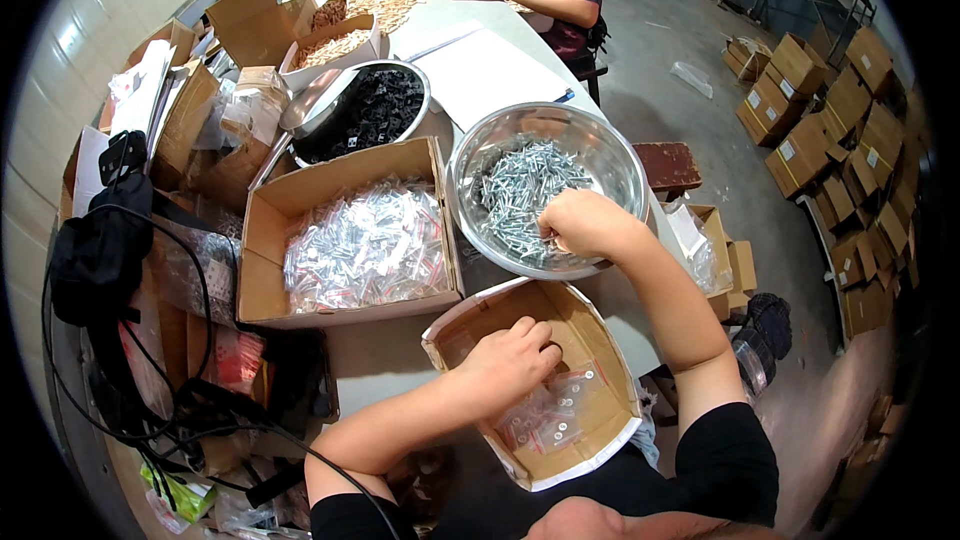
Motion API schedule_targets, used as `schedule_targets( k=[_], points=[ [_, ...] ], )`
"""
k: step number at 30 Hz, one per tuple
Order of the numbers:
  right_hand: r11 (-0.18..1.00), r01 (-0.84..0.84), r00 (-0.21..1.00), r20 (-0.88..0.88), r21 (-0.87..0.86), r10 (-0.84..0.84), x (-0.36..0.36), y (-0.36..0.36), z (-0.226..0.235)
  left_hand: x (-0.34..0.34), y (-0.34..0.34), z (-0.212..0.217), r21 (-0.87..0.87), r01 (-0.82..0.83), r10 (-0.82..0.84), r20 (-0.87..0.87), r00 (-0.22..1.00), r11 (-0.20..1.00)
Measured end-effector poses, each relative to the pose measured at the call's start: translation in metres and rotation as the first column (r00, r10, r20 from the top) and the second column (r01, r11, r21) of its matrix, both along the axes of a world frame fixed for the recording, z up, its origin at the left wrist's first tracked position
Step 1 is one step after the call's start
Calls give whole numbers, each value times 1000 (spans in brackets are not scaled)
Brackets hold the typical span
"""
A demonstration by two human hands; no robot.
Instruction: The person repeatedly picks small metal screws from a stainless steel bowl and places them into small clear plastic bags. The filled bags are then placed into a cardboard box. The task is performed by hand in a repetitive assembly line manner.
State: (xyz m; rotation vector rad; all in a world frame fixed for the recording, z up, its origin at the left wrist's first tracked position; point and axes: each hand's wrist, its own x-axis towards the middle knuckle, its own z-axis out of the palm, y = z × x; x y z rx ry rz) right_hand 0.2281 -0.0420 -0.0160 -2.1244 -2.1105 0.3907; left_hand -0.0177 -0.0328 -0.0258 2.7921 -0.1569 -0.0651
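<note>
screws (530, 180) in the steel bowl (618, 155), 12 o'clock from the cardboard tray (600, 410), look stiff, light singly, probably slippery, best pinched mid-shank; right fingers (553, 227) curled among them, left fingers (537, 334) half-curled over clear bags (566, 408), can't tell either hold.

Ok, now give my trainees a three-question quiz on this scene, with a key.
1. What does the steel bowl at the right hand contain?
2. True or false: the left hand is in that same bowl.
3. The second steel bowl, beyond the large carton, holds: (a) paper; (b) black parts; (c) cardboard.

Key: 1. Silvery metal fasteners. 2. False: it is in the cardboard tray with small clear bags. 3. b.
</note>
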Motion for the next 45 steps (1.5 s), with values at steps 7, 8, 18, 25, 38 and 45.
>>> schedule_targets(
  k=[7, 8, 18, 25, 38, 45],
  points=[
    [992, -53, 996, 71, -115, 61, 2, 4, 7, 1, 3, 9, -163, -74, 101, 161, 982, 984],
    [989, -54, 995, 76, -135, 64, 3, 4, 8, 1, 3, 8, -205, -93, 134, 200, 971, 974],
    [980, -90, 994, -71, -177, 79, 7, 0, 24, 5, 4, 18, -575, -209, 384, 200, 902, 791],
    [999, -34, 999, -33, -34, 33, -7, 2, 25, 11, 6, 12, -480, -129, 341, 385, 858, 868],
    [987, -25, 999, 35, -161, 31, -1, 0, 8, 5, 6, 16, -515, -142, 352, 338, 873, 846],
    [977, -63, 997, 24, -203, 70, 6, -3, 9, 5, 11, 24, -693, -198, 479, 239, 845, 694]
  ],
)
